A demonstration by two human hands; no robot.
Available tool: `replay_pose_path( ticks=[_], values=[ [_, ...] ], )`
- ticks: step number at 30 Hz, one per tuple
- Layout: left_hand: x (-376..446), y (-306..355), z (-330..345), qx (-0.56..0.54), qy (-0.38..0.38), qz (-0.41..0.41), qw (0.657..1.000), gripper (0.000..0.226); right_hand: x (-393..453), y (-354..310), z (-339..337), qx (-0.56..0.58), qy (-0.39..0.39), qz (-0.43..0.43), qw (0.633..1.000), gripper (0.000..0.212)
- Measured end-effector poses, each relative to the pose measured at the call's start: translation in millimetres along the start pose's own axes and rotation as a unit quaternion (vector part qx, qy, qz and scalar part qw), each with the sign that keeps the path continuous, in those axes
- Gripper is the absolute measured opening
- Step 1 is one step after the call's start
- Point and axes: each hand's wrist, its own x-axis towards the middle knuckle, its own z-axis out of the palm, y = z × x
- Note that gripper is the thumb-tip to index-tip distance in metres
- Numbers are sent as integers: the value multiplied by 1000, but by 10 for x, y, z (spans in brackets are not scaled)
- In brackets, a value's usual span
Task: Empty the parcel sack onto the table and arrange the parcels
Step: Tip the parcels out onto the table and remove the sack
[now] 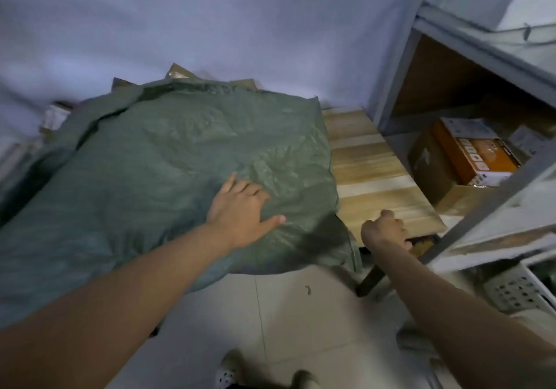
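A big green sack [168, 160] lies bulging across most of the wooden table [370, 160], its near edge sagging over the front and its far end pushed up toward the pale wall [240, 21]. Corners of brown parcels [180, 73] poke out past the sack's far edge — the rest is covered.

The left hand [240, 208] rests flat on top of the sack near its front right part, fingers [233, 182] spread and released, palm pressing the woven cloth, gripping nothing. The right hand [383, 229] is at the table's near right corner with its fingers [391, 217] curled into a clench; they seem hooked on the table edge, though the blur makes that hard to confirm.

To the right stands a grey metal shelf [400, 66] holding cardboard boxes — one orange box [478, 151] sits on top. A perforated white crate [517, 289] is on the tiled floor [301, 313] below, and the person's shoes [228, 370] show at the bottom edge.
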Motion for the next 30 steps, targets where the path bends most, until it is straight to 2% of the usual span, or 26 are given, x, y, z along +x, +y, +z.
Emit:
replay_pose_path(
  ticks=[3, 6, 10, 14, 17, 23, 27, 30],
  values=[
    [-243, -232, -108, -37, 103, -48, 993, 75, -47, -336, 19, 38, 30, -57, 997, 52],
    [-565, -661, -127, -65, 162, -156, 972, 65, -208, -860, 227, 58, 15, -148, 987, 52],
    [-1054, -1284, -101, -83, 207, -286, 932, 48, -702, -1515, 615, 71, -4, -276, 959, 48],
    [-1474, -1994, -77, -119, 224, -394, 883, 52, -1178, -2093, 982, 87, -40, -395, 913, 45],
    [-1706, -2534, -59, -156, 201, -469, 846, 54, -1514, -2525, 1212, 80, -46, -464, 881, 42],
    [-2041, -3404, 57, -194, 170, -511, 820, 54, -2180, -3487, 1690, 25, -27, -570, 821, 36],
    [-2079, -3825, 170, -187, 157, -499, 832, 60, -2475, -3982, 1943, -86, 29, -626, 775, 40],
    [-2031, -4075, 264, -144, 131, -483, 854, 64, -2600, -4248, 2108, -191, 68, -626, 753, 49]
  ],
)
